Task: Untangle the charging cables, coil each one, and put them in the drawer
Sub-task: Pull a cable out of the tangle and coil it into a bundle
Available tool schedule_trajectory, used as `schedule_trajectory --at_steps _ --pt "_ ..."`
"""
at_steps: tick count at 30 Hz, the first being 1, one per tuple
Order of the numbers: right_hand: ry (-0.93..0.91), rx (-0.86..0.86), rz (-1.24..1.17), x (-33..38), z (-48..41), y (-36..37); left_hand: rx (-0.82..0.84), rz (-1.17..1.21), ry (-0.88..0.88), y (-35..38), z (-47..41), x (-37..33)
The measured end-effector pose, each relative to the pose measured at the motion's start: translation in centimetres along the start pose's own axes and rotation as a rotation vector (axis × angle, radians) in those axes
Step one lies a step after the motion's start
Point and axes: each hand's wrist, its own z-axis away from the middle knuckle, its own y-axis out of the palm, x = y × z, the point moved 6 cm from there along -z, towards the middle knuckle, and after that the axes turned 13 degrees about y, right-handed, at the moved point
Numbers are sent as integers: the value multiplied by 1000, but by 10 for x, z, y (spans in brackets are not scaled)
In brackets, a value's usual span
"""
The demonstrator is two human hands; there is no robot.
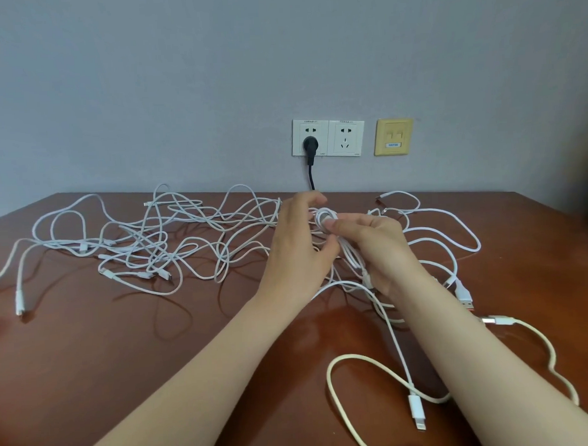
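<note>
White charging cables (158, 235) tangle across a glossy reddish-brown wooden worktop (123, 348); one thicker cream cable (350, 356) stands out, as does an orange-red trimmed flat connector (467, 299). The plain pale grey-blue wall (178, 76) bears white square sockets (346, 138), a black round plug (310, 144) and a yellowed beige plate (393, 137) with a small blue label.

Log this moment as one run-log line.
step: coiling | right hand: pinches coil | left hand: beside coil, grip unclear | other cables: tangled on table
</note>
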Motion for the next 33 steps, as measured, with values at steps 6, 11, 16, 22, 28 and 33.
schedule_trajectory --at_steps 6,11,16,22,28,33 --pt "-52 -34 44 3 3 2 -258 344 -277 -5 1 15" --pt "-85 -50 71 5 4 2 -252 415 -356 1 4 21" --pt "-104 -101 85 8 4 -3 -243 556 -463 5 5 26" --pt "-121 -109 71 12 8 -5 -189 520 -380 2 1 20" --pt "-91 -74 32 14 9 -6 -145 465 -307 1 -4 16" --pt "-72 -47 89 9 7 2 -118 316 -325 -5 -3 24"
